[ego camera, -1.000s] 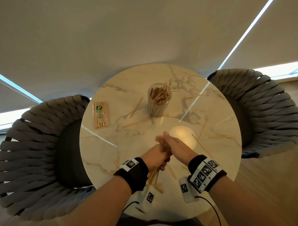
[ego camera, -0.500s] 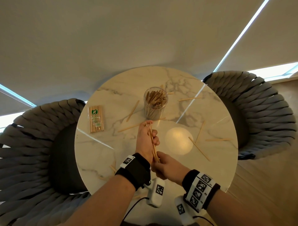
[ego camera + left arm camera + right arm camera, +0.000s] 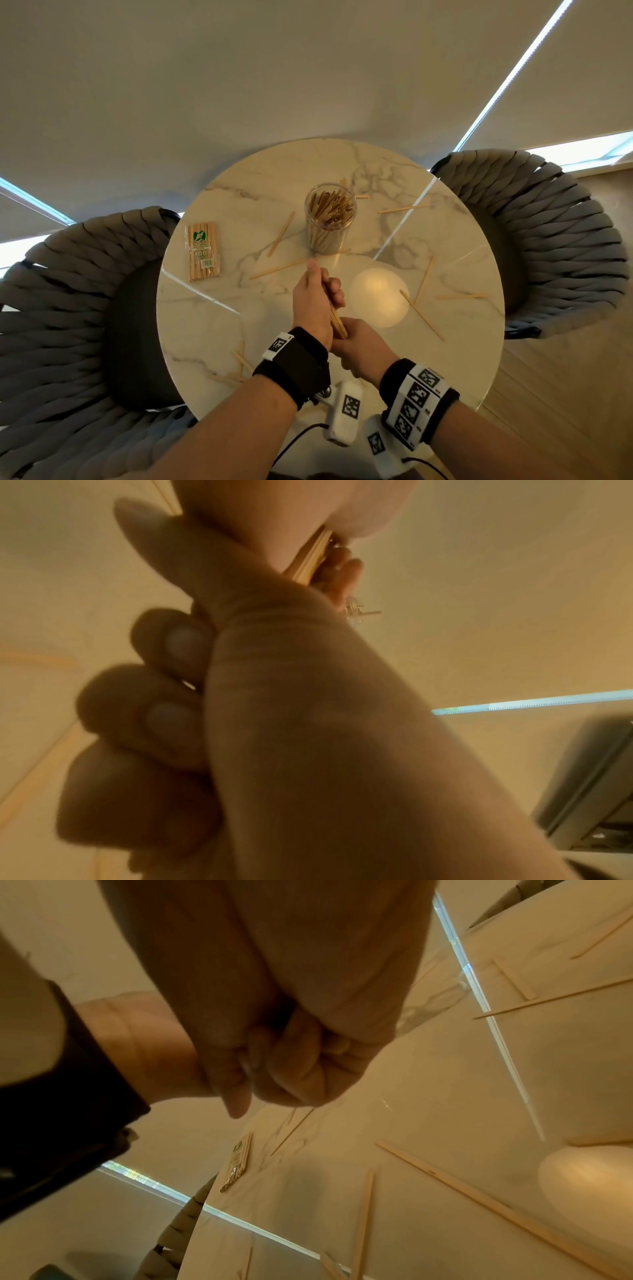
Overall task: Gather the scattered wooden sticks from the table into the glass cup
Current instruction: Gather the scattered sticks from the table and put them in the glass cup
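A glass cup packed with wooden sticks stands upright past the middle of the round marble table. My left hand is just short of the cup, its fingers curled round a bundle of sticks held lengthwise. My right hand is behind it and grips the bundle's near end; its fingers are curled into a fist. The bundle shows between both hands in the left wrist view. Loose sticks lie left of the cup, in front of it, to the right and near the front left.
A sealed packet of sticks lies at the table's left side. Woven grey chairs stand at the left and the right of the table. More sticks lie on the marble below my right wrist.
My left hand has carried the bundle forward from the near part of the table to just short of the cup. My right hand has slid back to the bundle's near end.
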Tool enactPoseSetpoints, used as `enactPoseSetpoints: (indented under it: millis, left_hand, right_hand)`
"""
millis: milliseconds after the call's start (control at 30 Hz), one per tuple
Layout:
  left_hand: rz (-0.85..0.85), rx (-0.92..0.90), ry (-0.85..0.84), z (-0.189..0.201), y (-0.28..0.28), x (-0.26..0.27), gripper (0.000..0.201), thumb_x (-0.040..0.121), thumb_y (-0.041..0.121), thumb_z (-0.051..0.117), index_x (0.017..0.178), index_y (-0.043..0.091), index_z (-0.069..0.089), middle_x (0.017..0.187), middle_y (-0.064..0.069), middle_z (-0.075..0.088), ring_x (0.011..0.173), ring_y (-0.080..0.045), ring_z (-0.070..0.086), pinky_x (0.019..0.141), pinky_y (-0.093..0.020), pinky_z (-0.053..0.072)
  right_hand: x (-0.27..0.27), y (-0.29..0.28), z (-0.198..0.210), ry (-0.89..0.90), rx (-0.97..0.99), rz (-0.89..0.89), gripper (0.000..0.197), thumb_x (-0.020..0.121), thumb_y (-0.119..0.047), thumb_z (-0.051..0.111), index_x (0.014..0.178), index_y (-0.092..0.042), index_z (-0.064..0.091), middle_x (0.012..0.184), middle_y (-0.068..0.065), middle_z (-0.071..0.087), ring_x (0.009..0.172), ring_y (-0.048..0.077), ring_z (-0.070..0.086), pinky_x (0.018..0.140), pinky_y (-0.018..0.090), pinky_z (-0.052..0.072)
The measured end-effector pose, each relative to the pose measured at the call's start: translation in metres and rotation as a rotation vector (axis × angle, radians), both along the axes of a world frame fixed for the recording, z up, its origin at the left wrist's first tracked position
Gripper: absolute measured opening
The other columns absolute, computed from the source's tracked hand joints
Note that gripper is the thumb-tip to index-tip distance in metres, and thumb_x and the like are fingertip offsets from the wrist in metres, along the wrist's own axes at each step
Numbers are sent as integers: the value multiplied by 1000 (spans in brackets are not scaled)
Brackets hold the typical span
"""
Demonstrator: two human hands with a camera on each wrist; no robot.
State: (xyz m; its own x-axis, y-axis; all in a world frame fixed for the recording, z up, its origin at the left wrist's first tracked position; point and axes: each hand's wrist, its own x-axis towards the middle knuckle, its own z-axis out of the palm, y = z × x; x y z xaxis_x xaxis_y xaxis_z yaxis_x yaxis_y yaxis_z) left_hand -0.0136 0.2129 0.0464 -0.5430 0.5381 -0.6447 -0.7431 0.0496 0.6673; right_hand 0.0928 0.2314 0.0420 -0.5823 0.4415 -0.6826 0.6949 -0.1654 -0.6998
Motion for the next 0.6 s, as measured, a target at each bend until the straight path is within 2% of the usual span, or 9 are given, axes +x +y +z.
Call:
enactPoseSetpoints:
  millis: [33,100,200,300,400,433,500,533,600]
  left_hand:
    - [-18,7,3,0,-1,1,39,107,47,42,84,16,50,58,1,46,48,-13,40,48,-25,38]
    - [-61,6,-15,2,-1,2,40,107,49,41,88,16,53,56,2,39,46,-12,33,44,-24,33]
    - [-53,-24,-59,6,-1,-1,42,106,46,41,75,19,52,55,5,27,45,-9,22,40,-24,21]
    - [59,-17,-27,10,-1,-16,31,101,30,41,73,20,49,58,4,26,47,-12,19,42,-27,17]
    - [186,34,-77,11,-1,-31,21,98,24,42,81,18,53,58,4,30,47,-12,20,43,-27,17]
    - [183,45,-92,10,-1,-30,21,98,25,43,82,19,53,58,4,31,47,-12,21,43,-27,19]
    - [110,63,-116,11,-2,-17,28,102,34,45,80,19,54,58,5,31,48,-11,23,46,-27,22]
    - [61,65,-129,12,-3,-8,37,104,44,46,77,19,55,56,5,31,48,-10,24,48,-27,23]
    - [-3,53,-142,15,-4,3,52,102,59,44,71,18,56,54,5,30,47,-10,25,49,-28,23]
  right_hand:
    - [0,0,-2,-11,13,-2,15,87,-21,65,85,-10,55,64,4,48,42,9,39,42,22,35]
    - [0,-2,-4,-21,-11,-28,12,88,-19,63,86,-10,54,69,9,47,43,11,39,43,26,34]
    - [3,-2,-5,14,-64,-13,21,84,-20,71,91,-8,55,71,9,54,51,13,47,48,26,40]
    - [15,4,-5,-56,47,127,33,81,-32,79,102,-18,57,84,-2,67,71,11,60,63,24,48]
    - [26,5,-8,-250,258,412,15,91,-33,65,96,-20,59,94,-2,66,85,16,60,78,29,49]
    - [26,4,-8,-279,286,452,17,94,-36,61,90,-19,60,90,-1,64,84,18,61,76,29,48]
    - [21,2,-6,-264,262,380,36,96,-48,57,74,-18,53,71,-2,55,67,16,54,64,27,42]
    - [17,3,-5,-239,234,303,42,95,-52,57,71,-17,49,65,-2,50,60,15,47,59,27,38]
    - [12,3,-4,-194,177,228,42,93,-51,60,72,-16,51,63,0,47,57,14,42,58,30,35]
